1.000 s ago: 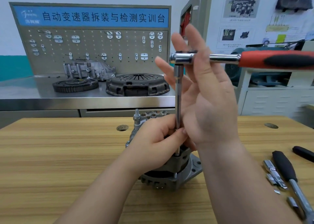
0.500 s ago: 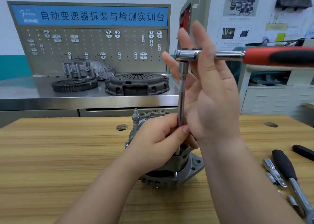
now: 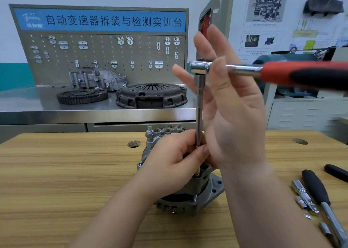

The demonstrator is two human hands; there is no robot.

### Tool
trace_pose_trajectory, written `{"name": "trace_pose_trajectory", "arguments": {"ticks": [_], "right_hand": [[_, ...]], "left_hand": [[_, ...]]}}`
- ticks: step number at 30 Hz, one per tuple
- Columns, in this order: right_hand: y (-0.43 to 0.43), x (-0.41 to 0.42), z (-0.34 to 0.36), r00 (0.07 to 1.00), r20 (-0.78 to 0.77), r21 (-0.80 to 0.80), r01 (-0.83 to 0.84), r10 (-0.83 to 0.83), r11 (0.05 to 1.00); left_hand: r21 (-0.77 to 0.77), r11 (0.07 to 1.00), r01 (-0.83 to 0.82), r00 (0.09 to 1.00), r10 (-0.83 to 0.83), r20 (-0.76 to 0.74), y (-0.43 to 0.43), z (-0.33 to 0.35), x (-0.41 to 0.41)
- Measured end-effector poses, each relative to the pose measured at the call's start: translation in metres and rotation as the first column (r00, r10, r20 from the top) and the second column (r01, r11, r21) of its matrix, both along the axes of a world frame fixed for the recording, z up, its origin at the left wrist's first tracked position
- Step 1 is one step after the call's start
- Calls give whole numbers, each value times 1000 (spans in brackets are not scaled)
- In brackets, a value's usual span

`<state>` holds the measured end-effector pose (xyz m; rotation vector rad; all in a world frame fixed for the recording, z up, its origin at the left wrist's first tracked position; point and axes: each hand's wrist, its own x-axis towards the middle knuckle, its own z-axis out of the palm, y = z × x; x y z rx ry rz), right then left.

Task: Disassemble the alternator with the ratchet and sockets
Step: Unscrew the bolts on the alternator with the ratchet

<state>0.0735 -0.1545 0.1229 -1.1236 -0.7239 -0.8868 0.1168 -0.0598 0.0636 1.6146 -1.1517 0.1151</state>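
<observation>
Alternator [image 3: 207, 195] | left hand [image 3: 175, 163] fingers pinch extension bar [image 3: 199, 112] | right hand [image 3: 239, 125] fingers straight, touching ratchet [image 3: 282, 74]

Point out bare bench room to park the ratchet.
Widest: bare wooden table left of the alternator, out to its left edge. Smaller patch far right, around the round hole. Crowded: right edge, loose sockets and black-handled tools; centre, left hand gripping the extension bar.
</observation>
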Motion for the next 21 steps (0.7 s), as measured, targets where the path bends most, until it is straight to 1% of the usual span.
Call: {"name": "trace_pose_trajectory", "arguments": {"ticks": [2, 4, 6, 7, 9, 11, 13, 15, 18, 19, 21], "right_hand": [[0, 0, 0, 994, -72, 62, -77, 81, 995], [-1, 1, 0, 974, -176, 98, -130, 146, 987], [-2, 1, 1, 957, -231, 127, -146, 172, 981], [-2, 1, 1, 961, -225, 129, -135, 162, 982], [-2, -1, 3, 981, -162, 112, -90, 108, 990], [-1, -1, 3, 995, -89, 80, -40, 47, 996], [0, -1, 2, 996, -70, 78, -51, 56, 996], [0, 0, 1, 988, -113, 122, -93, 107, 988], [-6, 1, 1, 961, -226, 173, -121, 159, 978], [-6, 1, 0, 956, -245, 173, -121, 162, 977], [-5, 1, 1, 964, -233, 154, -93, 128, 984]], "left_hand": [[-10, 1000, 21, 1000, -21, 16, 2, 1, -1], [-13, 999, 46, 999, -46, -8, 3, 1, 0], [13, 999, 31, 999, -32, 10, 3, 2, 0], [22, 1000, 20, 999, -21, 31, 3, 2, 0], [28, 1000, 1, 999, -2, 50, 2, 2, 1], [21, 1000, -7, 1000, 7, 23, 1, 1, 1], [6, 1000, 14, 1000, -14, -16, 1, 0, 1], [-5, 999, 35, 999, -35, -26, 2, 0, 1], [0, 998, 63, 998, -63, 11, 3, 3, 0], [5, 998, 61, 998, -61, 28, 3, 3, 0], [14, 999, 43, 998, -43, 48, 3, 3, 0]]}}
